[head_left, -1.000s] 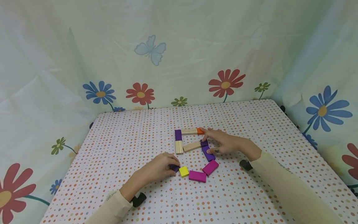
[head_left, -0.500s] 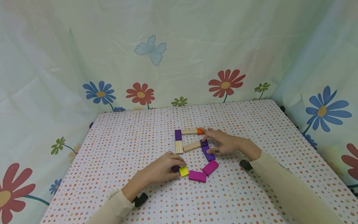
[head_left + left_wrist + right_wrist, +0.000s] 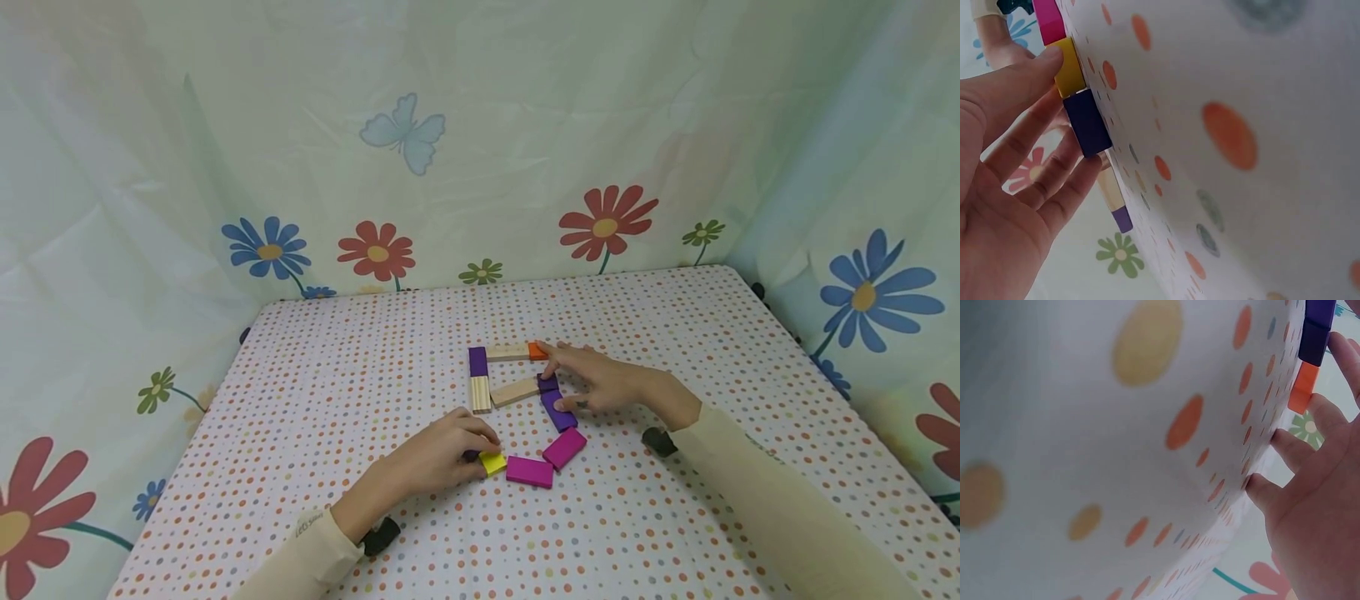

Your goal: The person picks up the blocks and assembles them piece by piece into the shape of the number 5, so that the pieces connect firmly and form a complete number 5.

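Observation:
My left hand (image 3: 442, 450) pinches a yellow block (image 3: 492, 462) between thumb and index finger. In the left wrist view the thumb lies on the yellow block (image 3: 1070, 67), and other fingers reach past a dark purple block (image 3: 1088, 122) touching its end. On the right, my right hand (image 3: 603, 382) has its fingers spread over the row. Its thumb touches a purple block (image 3: 558, 412), a finger rests at a shorter dark purple block (image 3: 548, 384), and another touches an orange block (image 3: 538, 352). The right wrist view shows that orange block (image 3: 1304, 387) at a fingertip.
Two magenta blocks (image 3: 529, 472) continue the curve right of the yellow one. Plain wooden blocks (image 3: 515, 392) and an upright-running purple block (image 3: 477, 362) form the upper part. All lie on a dotted tablecloth (image 3: 360, 358); a flowered curtain (image 3: 480, 167) stands behind.
My left hand has shifted slightly right, from the dark purple block to the yellow block, which it now pinches. The right hand stays in place.

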`<state>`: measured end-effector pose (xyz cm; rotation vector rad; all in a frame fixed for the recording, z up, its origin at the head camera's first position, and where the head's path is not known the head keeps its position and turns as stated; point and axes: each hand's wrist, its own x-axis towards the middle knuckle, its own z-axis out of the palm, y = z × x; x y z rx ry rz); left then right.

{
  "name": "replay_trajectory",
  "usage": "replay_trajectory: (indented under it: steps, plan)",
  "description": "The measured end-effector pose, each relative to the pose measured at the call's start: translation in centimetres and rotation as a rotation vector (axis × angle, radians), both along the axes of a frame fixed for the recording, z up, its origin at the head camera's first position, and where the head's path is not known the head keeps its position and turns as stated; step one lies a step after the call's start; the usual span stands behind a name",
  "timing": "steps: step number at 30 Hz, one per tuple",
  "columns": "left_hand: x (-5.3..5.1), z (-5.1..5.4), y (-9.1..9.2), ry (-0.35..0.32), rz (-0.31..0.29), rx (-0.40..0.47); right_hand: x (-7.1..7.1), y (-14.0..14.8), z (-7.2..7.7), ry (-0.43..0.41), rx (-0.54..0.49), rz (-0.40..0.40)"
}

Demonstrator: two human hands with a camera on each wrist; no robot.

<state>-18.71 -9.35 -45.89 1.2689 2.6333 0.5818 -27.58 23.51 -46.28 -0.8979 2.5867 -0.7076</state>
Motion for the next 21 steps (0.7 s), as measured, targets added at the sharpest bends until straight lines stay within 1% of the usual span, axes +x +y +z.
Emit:
replay_trajectory:
  steps: [3, 7, 14, 21]
  plan:
    - [0.2, 0.0, 0.0, 0.007, 0.003, -0.002, 0.0, 0.0, 0.0, -0.002, -0.003, 0.001]
    - [0.5, 0.4, -0.3, 0.001, 0.012, 0.007, 0.0, 0.0, -0.1, 0.016, -0.005, 0.015]
    - [0.7, 0.9, -1.0, 0.048, 0.032, 0.053, 0.2, -0.2, 0.3, 0.055, 0.005, 0.034]
    - [0.7, 0.7, -1.3, 0.046, 0.032, 0.073, 0.3, -0.6, 0.9, 0.055, 0.036, 0.025]
